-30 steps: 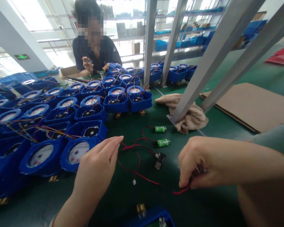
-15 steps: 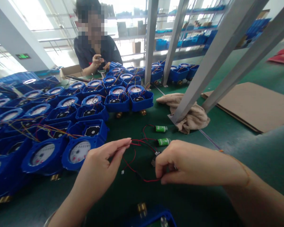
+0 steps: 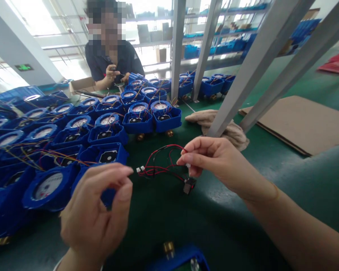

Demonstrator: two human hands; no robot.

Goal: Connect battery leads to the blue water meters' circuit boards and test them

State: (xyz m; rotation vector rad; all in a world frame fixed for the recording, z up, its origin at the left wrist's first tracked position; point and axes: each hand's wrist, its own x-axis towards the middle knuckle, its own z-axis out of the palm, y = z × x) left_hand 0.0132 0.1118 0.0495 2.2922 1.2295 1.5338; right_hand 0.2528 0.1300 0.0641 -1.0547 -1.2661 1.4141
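Note:
My right hand (image 3: 214, 158) pinches a thin red-and-black wire lead (image 3: 169, 146) between thumb and fingertips, a little above the green table. The lead loops leftward to small white connectors (image 3: 140, 169). These connectors lie just beyond the fingertips of my left hand (image 3: 97, 210), which is half curled, with a gap between thumb and forefinger and nothing visible in it. Below my right hand is a small black block (image 3: 189, 186) joined to a red wire. The green batteries seen earlier are hidden, apparently behind my right hand.
Rows of blue water meters (image 3: 107, 130) with loose wires fill the left side. Another blue housing (image 3: 183, 259) with a brass fitting is at the near edge. Grey metal posts (image 3: 237, 75), a beige cloth (image 3: 203, 118) and cardboard (image 3: 299, 124) stand right. A co-worker (image 3: 113, 60) sits opposite.
My left hand has let go of the red wires and drawn back toward me. My right hand has risen and turned, now pinching the lead higher up and covering the batteries' spot.

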